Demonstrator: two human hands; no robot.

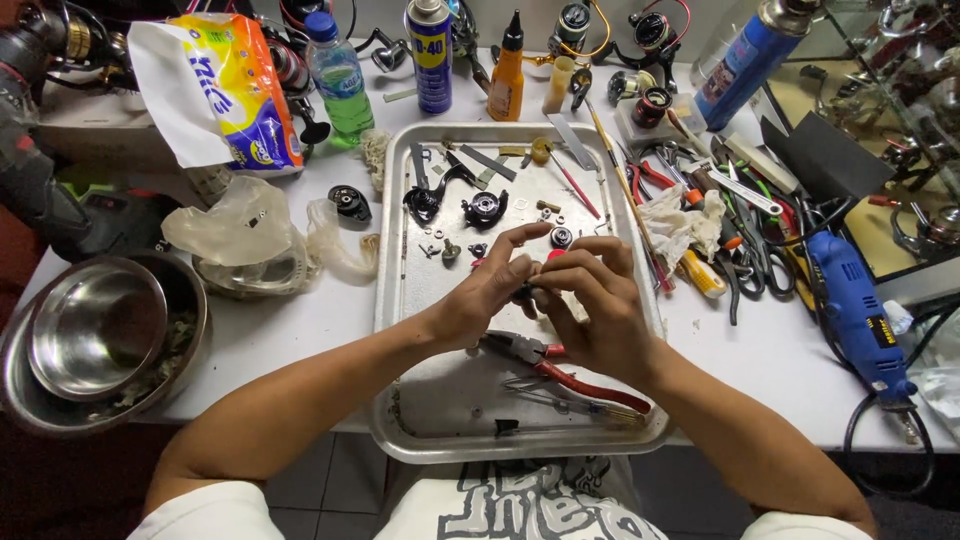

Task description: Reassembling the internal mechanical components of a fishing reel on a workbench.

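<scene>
Metal tray (400, 300) at frame centre on white surface (300, 320). Red-handled pliers (560, 368) lie just below hands, long axis running toward lower right. Left hand (490, 290) and right hand (590, 300) meet above them; both grips closed, fingertips pinching one small dark part (524, 292) between them. Part lies dead centre, equally near both hands; mostly hidden by fingers, shape unclear. Beyond: loose screws, black reel pieces (484, 208) in upper tray. Spray can (432, 55) along top edge.

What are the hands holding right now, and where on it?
Both hands pinch one small dark part between their fingertips over the tray; the exact grip spot is hidden.
</scene>
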